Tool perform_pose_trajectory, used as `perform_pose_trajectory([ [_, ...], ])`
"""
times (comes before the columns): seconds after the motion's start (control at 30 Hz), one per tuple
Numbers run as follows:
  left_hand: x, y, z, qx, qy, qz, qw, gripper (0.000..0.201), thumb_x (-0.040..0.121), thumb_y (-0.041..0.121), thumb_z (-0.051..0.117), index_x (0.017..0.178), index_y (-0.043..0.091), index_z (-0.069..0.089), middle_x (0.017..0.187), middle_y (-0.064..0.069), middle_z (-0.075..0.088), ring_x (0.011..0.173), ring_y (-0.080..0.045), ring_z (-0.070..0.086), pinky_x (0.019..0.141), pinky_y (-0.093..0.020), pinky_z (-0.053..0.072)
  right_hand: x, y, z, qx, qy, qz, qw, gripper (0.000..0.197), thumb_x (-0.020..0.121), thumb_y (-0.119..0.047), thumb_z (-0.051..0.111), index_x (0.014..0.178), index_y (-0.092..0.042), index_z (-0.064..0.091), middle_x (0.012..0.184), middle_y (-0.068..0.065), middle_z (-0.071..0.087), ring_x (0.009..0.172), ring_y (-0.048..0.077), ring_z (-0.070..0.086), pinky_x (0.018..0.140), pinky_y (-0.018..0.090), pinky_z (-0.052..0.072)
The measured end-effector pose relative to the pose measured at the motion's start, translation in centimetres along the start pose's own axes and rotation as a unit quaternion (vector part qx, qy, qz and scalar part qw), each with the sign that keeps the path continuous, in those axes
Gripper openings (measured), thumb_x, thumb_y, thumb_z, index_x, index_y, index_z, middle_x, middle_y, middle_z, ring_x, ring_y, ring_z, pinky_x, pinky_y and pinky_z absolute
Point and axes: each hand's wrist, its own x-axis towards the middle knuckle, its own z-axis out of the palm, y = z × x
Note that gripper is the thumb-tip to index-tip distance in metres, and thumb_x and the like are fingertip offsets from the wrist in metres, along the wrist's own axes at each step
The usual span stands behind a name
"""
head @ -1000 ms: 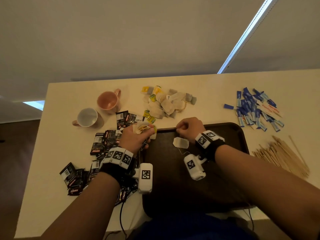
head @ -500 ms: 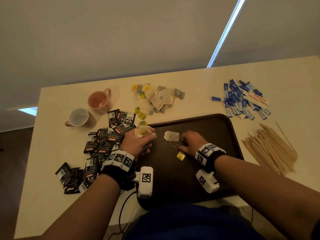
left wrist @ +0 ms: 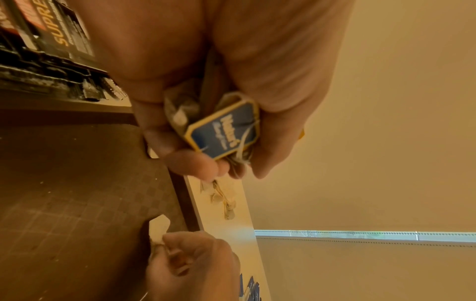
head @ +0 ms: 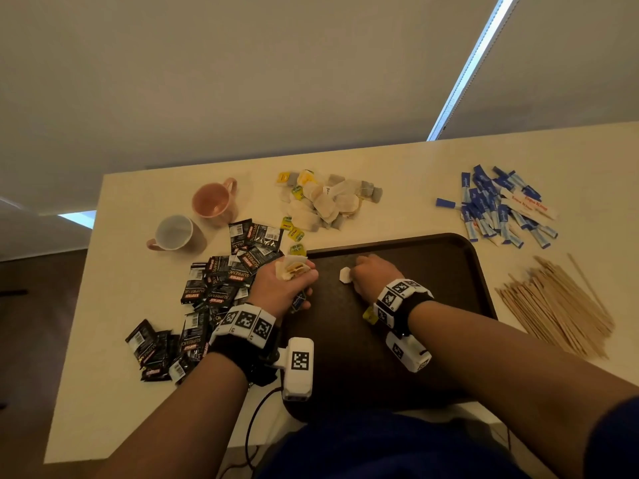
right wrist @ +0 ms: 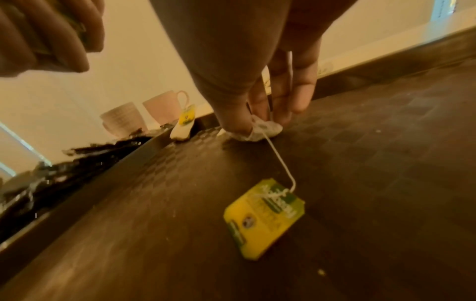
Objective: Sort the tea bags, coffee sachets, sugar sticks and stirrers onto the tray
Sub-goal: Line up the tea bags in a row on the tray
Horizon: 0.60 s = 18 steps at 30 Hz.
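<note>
The right hand [head: 371, 276] pinches a tea bag [right wrist: 257, 130] down on the tray [head: 449, 271], fingers [right wrist: 280, 97] clamped on it, its yellow tag [right wrist: 264, 219] lying nearer on its string. The left hand [head: 281, 288], at the tray's left edge, is curled tight round a bunch of tea bags [left wrist: 224, 130].
</note>
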Motion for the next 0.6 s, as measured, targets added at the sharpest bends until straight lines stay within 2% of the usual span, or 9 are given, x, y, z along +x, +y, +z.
perform_pose_trajectory([
  [0.03,-0.1,0.0,-0.1,-0.001,0.0,0.005,1.0,0.016,0.083,0.007,0.076,0.094,0.017,0.07,0.087,-0.008,0.067,0.073,-0.018,0.064,0.058,-0.034,0.053,-0.3,0.2,-0.3,0.027,0.019,-0.002,0.999,0.027,0.096,-0.021,0.053,0.117,-0.008,0.065,0.116,0.008,0.059,0.11,0.027,0.055,0.09,0.037,0.049],
  [0.1,-0.3,0.2,-0.2,-0.006,0.001,0.017,1.0,0.018,0.081,0.006,0.077,0.093,0.018,0.071,0.087,-0.007,0.068,0.074,-0.018,0.064,0.059,-0.034,0.054,-1.2,0.5,-1.2,0.147,0.072,0.016,0.986,0.024,0.094,-0.019,0.057,0.114,-0.014,0.069,0.11,0.003,0.066,0.104,0.02,0.061,0.091,0.034,0.051],
  [0.2,-0.4,0.8,-0.2,-0.02,0.007,0.035,0.999,0.018,0.082,0.004,0.076,0.092,0.018,0.072,0.083,-0.005,0.068,0.072,-0.016,0.064,0.058,-0.033,0.054,-2.8,0.8,-3.0,0.326,0.132,0.035,0.936,0.02,0.091,-0.014,0.062,0.109,-0.019,0.071,0.103,-0.003,0.07,0.095,0.01,0.063,0.088,0.027,0.051],
  [0.27,-0.4,1.2,0.1,-0.023,0.008,0.049,0.999,0.019,0.083,0.004,0.075,0.094,0.019,0.074,0.079,-0.002,0.069,0.07,-0.015,0.063,0.056,-0.032,0.053,-3.8,0.6,-4.3,0.405,0.125,0.006,0.906,0.02,0.09,-0.01,0.063,0.108,-0.016,0.071,0.1,-0.004,0.07,0.092,0.005,0.064,0.086,0.023,0.052],
  [0.37,-0.4,2.2,0.6,0.008,0.005,0.081,0.997,0.021,0.084,0.008,0.075,0.098,0.023,0.075,0.076,-0.001,0.07,0.069,-0.013,0.064,0.055,-0.03,0.053,-5.3,-0.3,-6.2,0.478,0.09,-0.04,0.873,0.02,0.091,-0.005,0.062,0.108,-0.012,0.069,0.098,-0.003,0.07,0.084,-0.001,0.067,0.074,0.014,0.052],
  [0.47,-0.7,3.5,1.1,0.043,-0.005,0.123,0.991,0.019,0.085,0.009,0.075,0.096,0.024,0.074,0.074,0.001,0.07,0.067,-0.013,0.063,0.053,-0.027,0.054,-6.5,-1.3,-7.7,0.538,0.074,-0.061,0.837,0.018,0.092,0.0,0.059,0.107,-0.005,0.067,0.092,0.004,0.071,0.077,0.003,0.068,0.07,0.015,0.053],
  [0.6,-1.3,4.8,1.3,0.058,-0.024,0.159,0.985,0.015,0.085,0.007,0.075,0.093,0.019,0.073,0.073,-0.001,0.071,0.064,-0.02,0.062,0.051,-0.029,0.054,-6.9,-2.0,-8.7,0.562,0.079,-0.077,0.82,0.017,0.092,0.004,0.057,0.107,0.006,0.064,0.084,0.011,0.068,0.067,0.005,0.067,0.065,0.015,0.053],
])
